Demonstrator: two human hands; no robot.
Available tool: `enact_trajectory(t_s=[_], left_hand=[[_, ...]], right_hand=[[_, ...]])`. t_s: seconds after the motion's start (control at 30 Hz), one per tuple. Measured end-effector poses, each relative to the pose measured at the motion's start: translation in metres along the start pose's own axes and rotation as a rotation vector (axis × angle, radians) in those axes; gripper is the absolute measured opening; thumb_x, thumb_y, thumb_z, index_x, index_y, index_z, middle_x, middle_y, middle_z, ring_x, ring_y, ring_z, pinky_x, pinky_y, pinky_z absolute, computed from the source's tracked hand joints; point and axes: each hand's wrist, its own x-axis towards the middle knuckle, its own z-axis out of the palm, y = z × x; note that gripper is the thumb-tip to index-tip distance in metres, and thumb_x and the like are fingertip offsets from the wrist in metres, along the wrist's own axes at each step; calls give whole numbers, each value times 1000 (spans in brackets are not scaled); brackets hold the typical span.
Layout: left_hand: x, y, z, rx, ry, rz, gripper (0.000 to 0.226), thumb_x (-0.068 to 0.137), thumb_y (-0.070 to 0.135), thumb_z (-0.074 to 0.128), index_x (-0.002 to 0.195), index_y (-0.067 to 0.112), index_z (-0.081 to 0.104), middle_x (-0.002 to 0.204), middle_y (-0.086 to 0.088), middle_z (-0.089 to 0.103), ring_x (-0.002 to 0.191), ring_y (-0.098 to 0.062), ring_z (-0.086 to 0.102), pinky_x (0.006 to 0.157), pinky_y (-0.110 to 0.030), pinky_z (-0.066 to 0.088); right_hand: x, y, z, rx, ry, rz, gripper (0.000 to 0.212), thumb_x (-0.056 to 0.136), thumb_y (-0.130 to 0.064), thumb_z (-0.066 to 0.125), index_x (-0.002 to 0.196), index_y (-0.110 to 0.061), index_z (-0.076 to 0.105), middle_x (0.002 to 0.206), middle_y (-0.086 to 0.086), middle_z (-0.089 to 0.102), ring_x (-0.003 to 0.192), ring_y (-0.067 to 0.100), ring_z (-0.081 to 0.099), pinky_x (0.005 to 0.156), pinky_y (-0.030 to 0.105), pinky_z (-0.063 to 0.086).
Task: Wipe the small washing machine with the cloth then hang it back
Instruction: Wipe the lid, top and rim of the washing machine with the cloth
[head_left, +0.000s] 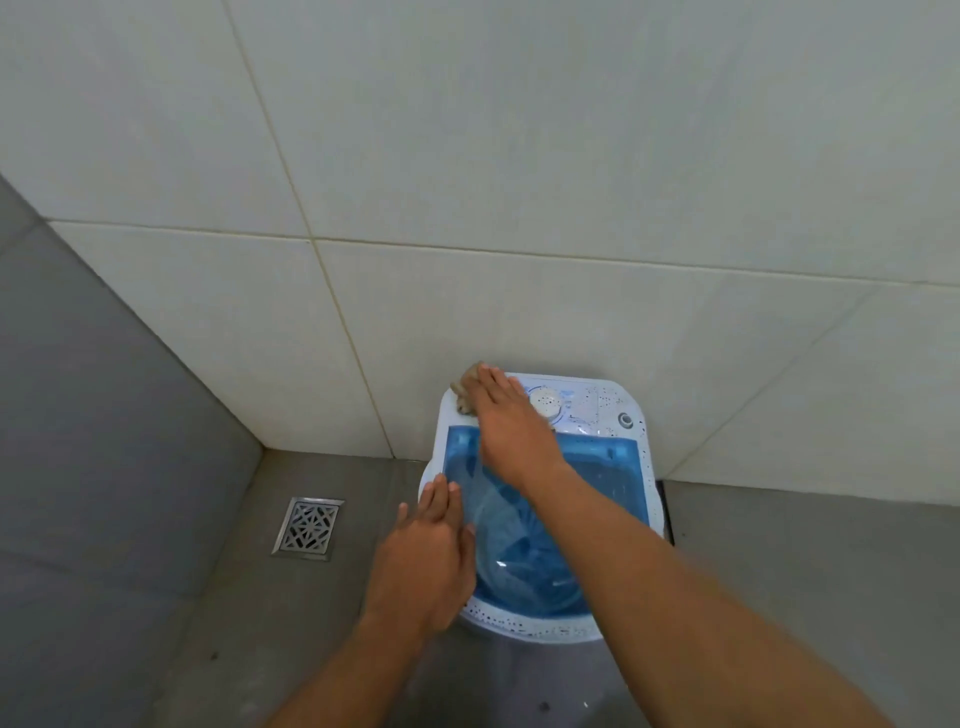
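A grey tiled wall (104, 395) fills the far left and meets the white tiled wall (519, 156) in a corner. Below that corner, a square metal floor drain (309, 527) with a patterned grate sits in the grey floor (789, 551).

Right of the drain, the left hand (426, 556) reaches in from the bottom edge. Its fingers are straight and held together, gripping nothing, and they lie along the left edge of the small washing machine (524, 626), where the white rim meets the blue see-through lid (524, 561).

The machine stands on the floor against the white wall. Its lid is down, and the ribbed tub shows through it.

At the back left corner of the white top panel lies the cloth (464, 391), a tan, bunched wad close to the wall. The right hand (511, 431) crosses over the lid from the lower right and presses the cloth onto the panel. Its fingers are stretched flat over the cloth rather than curled round it, and part of the cloth sticks out past the fingertips to the left.

Just right of that hand is a round white dial (545, 401). Further right on the panel, near the machine's right edge, is a small round fitting (625, 420). Dark specks dot the panel and the white rim.
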Motion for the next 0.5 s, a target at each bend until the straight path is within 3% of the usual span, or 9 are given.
enact_trajectory(t_s=[0.1,0.27,0.5], left_hand=[[1,1,0,-2,3,-15,56,102,36,32,151,10,29,159,-8,26,144,-23,30,116,-43,24],[3,8,-2,29,26,-27,52,100,35,34,145,8,38,153,-11,37,136,-26,43,110,-47,33],[4,15,-11,93,31,-10,53,101,34,31,147,8,33,153,-7,36,139,-22,36,113,-44,29]], right_hand=[[-2,-6,9,-2,7,51,85,79,1,56,153,-10,15,162,11,8,150,22,2,120,33,-3],[-32,2,10,42,-17,-11,74,85,0,45,153,-12,19,162,8,8,150,20,4,121,33,-1],[-67,22,1,26,-40,-20,75,87,-1,44,154,-16,15,163,2,4,149,14,0,121,30,-3]])
